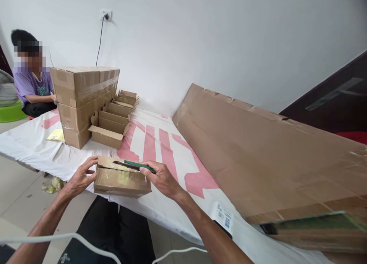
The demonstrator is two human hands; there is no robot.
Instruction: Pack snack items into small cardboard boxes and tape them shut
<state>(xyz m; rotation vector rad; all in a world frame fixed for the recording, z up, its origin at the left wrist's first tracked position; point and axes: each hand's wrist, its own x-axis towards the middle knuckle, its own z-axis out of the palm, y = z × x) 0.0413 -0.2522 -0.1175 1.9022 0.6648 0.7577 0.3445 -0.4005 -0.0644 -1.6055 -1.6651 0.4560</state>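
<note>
A white cable loops across my lap, closest to my eyes, over my black trousers. Beyond it, at the near edge of the white and pink sheet, sits a small cardboard box, its top flaps folded down. My left hand presses against the box's left end, fingers curled on its top corner. My right hand pinches a green-handled knife, which lies flat across the box top; what is inside the box I cannot tell. Farther off, a row of open boxes stands with flaps up, contents hidden, beside a stack of taped cartons. A large flattened cardboard sheet leans on the right. A seated person is behind the stack.
</note>
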